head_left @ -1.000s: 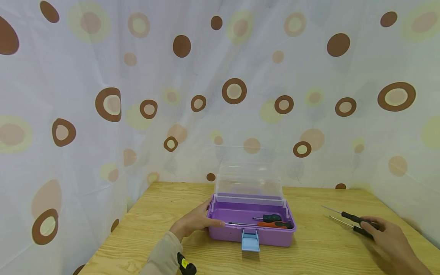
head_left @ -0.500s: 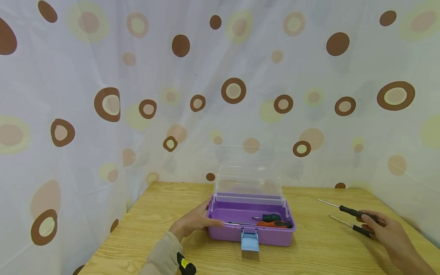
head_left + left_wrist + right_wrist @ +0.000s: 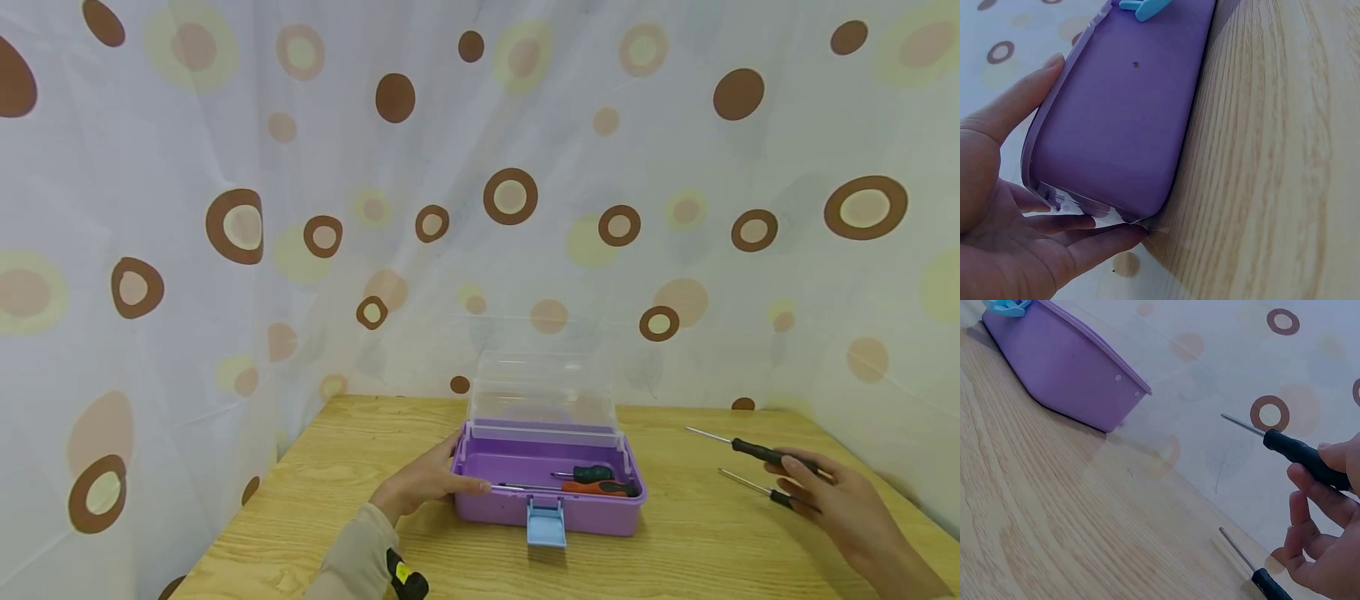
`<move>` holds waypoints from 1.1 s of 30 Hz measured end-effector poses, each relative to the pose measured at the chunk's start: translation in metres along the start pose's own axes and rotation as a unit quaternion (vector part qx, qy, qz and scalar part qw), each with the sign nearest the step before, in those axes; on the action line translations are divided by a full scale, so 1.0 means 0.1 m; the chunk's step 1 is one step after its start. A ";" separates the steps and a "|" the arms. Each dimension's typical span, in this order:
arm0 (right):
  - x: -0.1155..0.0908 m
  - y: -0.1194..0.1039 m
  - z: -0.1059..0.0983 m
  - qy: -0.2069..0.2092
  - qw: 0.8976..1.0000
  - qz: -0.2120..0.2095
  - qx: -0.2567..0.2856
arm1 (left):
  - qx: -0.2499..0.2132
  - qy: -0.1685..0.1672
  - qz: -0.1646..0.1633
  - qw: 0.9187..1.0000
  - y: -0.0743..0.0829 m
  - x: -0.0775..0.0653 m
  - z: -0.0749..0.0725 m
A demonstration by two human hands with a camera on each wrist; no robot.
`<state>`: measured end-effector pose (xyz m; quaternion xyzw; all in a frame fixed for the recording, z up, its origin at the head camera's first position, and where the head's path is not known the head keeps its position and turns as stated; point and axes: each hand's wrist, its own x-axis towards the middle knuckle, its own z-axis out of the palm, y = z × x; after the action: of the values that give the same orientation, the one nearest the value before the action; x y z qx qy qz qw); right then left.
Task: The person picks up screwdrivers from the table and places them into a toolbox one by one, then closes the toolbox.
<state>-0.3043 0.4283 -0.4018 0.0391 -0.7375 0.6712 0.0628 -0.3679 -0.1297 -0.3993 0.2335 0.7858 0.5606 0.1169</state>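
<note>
While the left hand [image 3: 423, 483] grips the purple box [image 3: 600, 518] at its left end, thumb over the front rim and fingers set against the end wall, the right hand [image 3: 843, 504] is well to the right of the box, holding the black driver [image 3: 761, 452] by its handle. Grip there: handle pinched between thumb and index finger, back end at the hand, metal shaft projecting out past the fingers toward the box side. The black driver appears raised off the table [image 3: 675, 558], well apart from the box. Second driver [image 3: 780, 498], also black-handled, lies to the right of the box, on the table just below the right hand's lower fingers, shaft angled to the box side; contact with those fingers cannot be told. Inside the box, toward its right end: green driver [image 3: 592, 474], with orange driver [image 3: 596, 488] in front of it along the front wall, shaft running left. Clear lid [image 3: 540, 396] stands raised at the back of the box; blue latch [image 3: 546, 527] hangs out from its front. Nearer the wearer than the box, and left of it: sleeve [image 3: 356, 550] and, beside that, a black-and-yellow item [image 3: 407, 577], kind uncertain. Behind the box: spotted curtain [image 3: 510, 108].
</note>
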 end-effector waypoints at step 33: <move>0.27 -0.29 0.45 -0.137 0.988 -0.008 0.072 | -0.003 -0.005 0.002 1.000 0.00 0.02 -0.01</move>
<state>-0.3286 0.3814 -0.3730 0.1411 -0.6883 0.7106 -0.0360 -0.3698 -0.1294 -0.3987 0.2378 0.7831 0.5620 0.1201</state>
